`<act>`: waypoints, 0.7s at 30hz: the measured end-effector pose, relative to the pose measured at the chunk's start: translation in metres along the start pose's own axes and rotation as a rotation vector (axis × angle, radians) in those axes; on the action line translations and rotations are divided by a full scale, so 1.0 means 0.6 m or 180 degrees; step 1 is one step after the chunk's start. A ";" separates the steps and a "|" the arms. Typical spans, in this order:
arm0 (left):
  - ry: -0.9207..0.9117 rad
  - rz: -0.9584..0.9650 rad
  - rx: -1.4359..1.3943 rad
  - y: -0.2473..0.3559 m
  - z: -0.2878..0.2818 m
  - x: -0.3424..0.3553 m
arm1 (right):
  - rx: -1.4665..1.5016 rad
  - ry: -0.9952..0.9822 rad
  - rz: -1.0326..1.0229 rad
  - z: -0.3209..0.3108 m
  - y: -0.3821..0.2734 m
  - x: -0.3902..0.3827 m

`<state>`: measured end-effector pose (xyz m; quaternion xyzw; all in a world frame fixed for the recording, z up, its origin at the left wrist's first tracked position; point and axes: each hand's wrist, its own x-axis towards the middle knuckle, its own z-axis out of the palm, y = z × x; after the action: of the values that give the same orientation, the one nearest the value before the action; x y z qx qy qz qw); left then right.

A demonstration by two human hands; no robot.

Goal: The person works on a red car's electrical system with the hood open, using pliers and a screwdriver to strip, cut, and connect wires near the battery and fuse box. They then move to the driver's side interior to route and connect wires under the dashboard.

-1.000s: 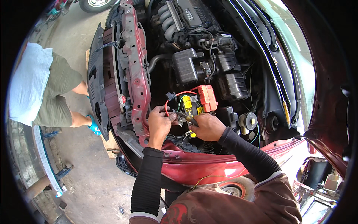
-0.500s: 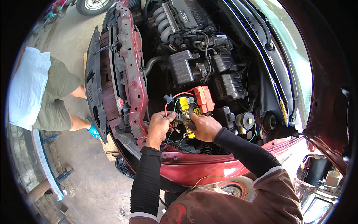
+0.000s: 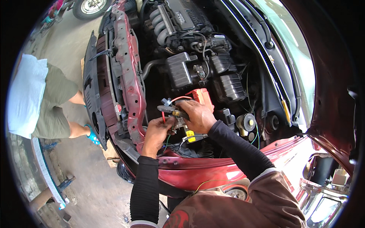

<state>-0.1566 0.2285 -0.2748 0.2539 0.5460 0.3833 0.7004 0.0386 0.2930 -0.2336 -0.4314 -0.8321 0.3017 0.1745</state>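
Note:
My left hand is closed with its fingertips pinching a red wire over the engine bay. Just above it, my right hand grips a pair of pliers. The dark jaws of the pliers point left, close to the red wire and a small grey-blue connector. Whether the jaws touch the wire I cannot tell. Behind my right hand sits a red plastic cover. A yellow-labelled block shows below the hands, mostly hidden by them.
The car's red front crossmember runs along the left and its red fender lies in front of me. A black air box and a cream-coloured reservoir stand around the work. At left a person in green shorts stands near the bumper.
My right hand and the pliers have moved up and left, so the jaws now lie above my left hand. The left hand has shifted slightly down and left, still pinching the red wire.

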 end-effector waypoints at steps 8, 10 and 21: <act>-0.0269 -0.0060 -0.0253 -0.034 -0.027 0.023 | 0.1743 0.1388 0.1485 -0.229 -0.096 -0.139; -0.0300 -0.0125 -0.0202 -0.029 -0.021 0.026 | 0.1683 0.1293 0.1699 -0.239 -0.094 -0.158; 0.0086 -0.0026 0.0543 0.005 -0.011 0.010 | 0.0433 0.0390 0.0978 -0.041 -0.036 -0.106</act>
<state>-0.1633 0.2346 -0.2775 0.3052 0.5871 0.3359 0.6703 0.0750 0.2395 -0.2029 -0.5583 -0.7219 0.3535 0.2055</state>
